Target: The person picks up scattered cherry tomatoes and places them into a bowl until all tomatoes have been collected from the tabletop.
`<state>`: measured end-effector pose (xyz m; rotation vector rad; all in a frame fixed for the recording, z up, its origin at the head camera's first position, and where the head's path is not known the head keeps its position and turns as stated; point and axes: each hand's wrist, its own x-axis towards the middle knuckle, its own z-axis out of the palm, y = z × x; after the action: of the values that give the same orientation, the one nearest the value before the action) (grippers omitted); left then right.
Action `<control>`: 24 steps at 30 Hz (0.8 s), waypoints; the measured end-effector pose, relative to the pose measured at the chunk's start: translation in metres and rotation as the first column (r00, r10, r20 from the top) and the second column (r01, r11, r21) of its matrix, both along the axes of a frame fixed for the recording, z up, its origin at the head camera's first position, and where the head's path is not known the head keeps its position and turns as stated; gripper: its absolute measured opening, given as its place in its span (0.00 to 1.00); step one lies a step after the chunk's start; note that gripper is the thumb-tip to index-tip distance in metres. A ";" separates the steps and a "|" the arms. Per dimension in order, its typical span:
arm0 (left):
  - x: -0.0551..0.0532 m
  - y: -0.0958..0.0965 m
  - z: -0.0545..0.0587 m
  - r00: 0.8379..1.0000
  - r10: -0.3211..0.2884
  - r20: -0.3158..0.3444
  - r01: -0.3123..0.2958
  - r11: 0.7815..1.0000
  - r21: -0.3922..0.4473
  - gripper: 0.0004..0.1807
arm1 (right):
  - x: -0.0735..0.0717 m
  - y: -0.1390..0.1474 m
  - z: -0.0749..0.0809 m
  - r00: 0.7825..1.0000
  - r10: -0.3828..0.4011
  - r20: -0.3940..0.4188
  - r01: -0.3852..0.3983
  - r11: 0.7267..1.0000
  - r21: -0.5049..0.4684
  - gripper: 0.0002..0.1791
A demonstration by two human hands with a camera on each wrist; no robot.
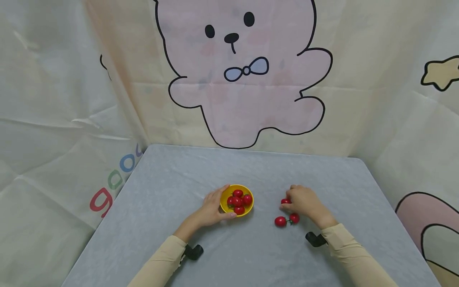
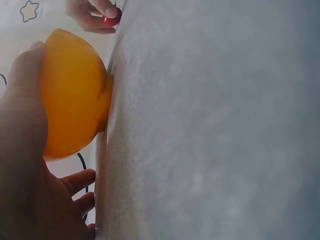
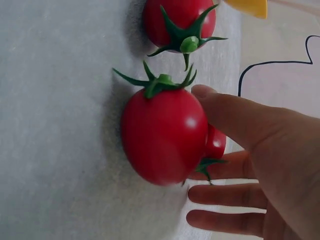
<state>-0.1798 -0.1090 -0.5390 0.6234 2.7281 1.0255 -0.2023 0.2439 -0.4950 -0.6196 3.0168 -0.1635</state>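
On the table, my left hand (image 1: 209, 209) holds a small yellow bowl (image 1: 225, 196), fingers along its far left side and thumb at the near rim. Several red cherry tomatoes (image 1: 235, 201) lie inside the bowl. To the right, my right hand (image 1: 305, 201) pinches another cherry tomato (image 1: 285, 201) between thumb and fingers, low over the table. The right wrist view shows this tomato (image 3: 216, 142) partly hidden behind a nearer one (image 3: 165, 135). Two loose cherry tomatoes, one at left (image 1: 280, 221) and one at right (image 1: 294, 218), lie just nearer than that hand, green tops facing each other.
A grey cloth covers the table (image 1: 265, 255). Behind it hangs a pale curtain with a pink bear drawing (image 1: 236, 103), and further curtains stand at both sides. A black wrist mount (image 1: 193, 252) sticks out by the left sleeve, another (image 1: 315, 239) by the right.
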 end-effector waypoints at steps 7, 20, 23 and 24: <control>0.001 0.001 0.002 1.000 0.001 -0.005 -0.001 1.000 0.000 0.58 | 0.003 -0.001 0.004 0.998 -0.053 -0.019 0.052 0.999 -0.005 0.23; 0.001 0.001 0.003 1.000 0.000 -0.001 0.000 1.000 0.004 0.58 | -0.005 -0.003 0.018 0.999 -0.012 -0.042 0.013 1.000 0.020 0.20; 0.001 0.001 0.003 1.000 -0.003 -0.007 0.003 1.000 0.004 0.58 | -0.006 -0.005 0.027 0.999 -0.008 -0.053 0.009 1.000 0.024 0.19; 0.001 0.001 0.003 1.000 -0.004 -0.009 0.004 1.000 0.000 0.58 | -0.006 -0.005 0.029 0.999 -0.005 -0.054 0.007 1.000 0.026 0.19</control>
<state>-0.1792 -0.1083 -0.5365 0.6344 2.7339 1.0249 -0.2087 0.2386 -0.4658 -0.6231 3.0678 -0.1096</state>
